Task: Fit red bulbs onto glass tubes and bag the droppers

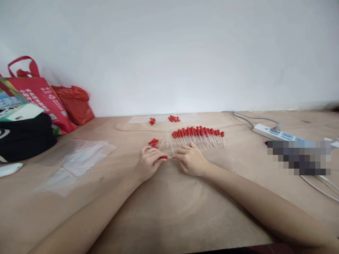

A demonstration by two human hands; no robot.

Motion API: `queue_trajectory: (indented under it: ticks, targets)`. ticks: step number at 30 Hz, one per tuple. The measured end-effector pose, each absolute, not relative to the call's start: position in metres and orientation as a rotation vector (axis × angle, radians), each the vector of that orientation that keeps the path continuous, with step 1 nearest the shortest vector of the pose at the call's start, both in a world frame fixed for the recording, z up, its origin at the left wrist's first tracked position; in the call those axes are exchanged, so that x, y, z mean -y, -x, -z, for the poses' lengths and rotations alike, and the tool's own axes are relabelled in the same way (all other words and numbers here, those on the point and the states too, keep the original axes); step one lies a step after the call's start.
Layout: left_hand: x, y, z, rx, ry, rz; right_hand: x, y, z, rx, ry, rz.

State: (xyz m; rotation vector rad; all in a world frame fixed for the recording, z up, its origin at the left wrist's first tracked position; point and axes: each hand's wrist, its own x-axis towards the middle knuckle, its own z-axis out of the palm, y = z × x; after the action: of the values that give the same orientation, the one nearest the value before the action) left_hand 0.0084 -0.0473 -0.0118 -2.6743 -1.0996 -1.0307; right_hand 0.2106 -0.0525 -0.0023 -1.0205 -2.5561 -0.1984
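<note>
My left hand (150, 161) pinches a red rubber dropper bulb (163, 157), which points right. From the other side, my right hand (191, 160) grips a thin clear dropper tube (170, 157), its end meeting the bulb between the two hands; how deep it sits I cannot tell. Just beyond my left fingers lie a few loose red bulbs (153, 141). Several bare clear tubes (167, 138) lie past the gap between my hands. Behind my right hand, a row of droppers with red bulbs on top (198, 131) fans across the table.
Farther back, more red bulbs (174, 119) lie by a clear plastic bag (137, 119). Plastic zip bags (84, 155) spread at left, near a black bag (29, 135) and red bags (75, 102). A power strip (275, 133) with cables stands right on the wooden table (169, 218).
</note>
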Motion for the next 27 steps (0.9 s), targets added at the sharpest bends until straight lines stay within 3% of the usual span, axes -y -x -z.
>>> queue_trajectory:
  ticks: [11, 21, 27]
  targets:
    - [0.013, 0.032, 0.019, 1.861, 2.254, 1.074, -0.014, -0.237, 0.01, 1.892, 1.704, -0.086]
    - [0.01, 0.028, 0.019, 1.689, 2.445, 1.016, -0.024, -0.222, 0.005, 1.79, 2.084, -0.04]
    - [0.008, 0.022, 0.02, 1.542, 2.569, 0.952, -0.006, -0.204, 0.002, 1.921, 1.879, 0.095]
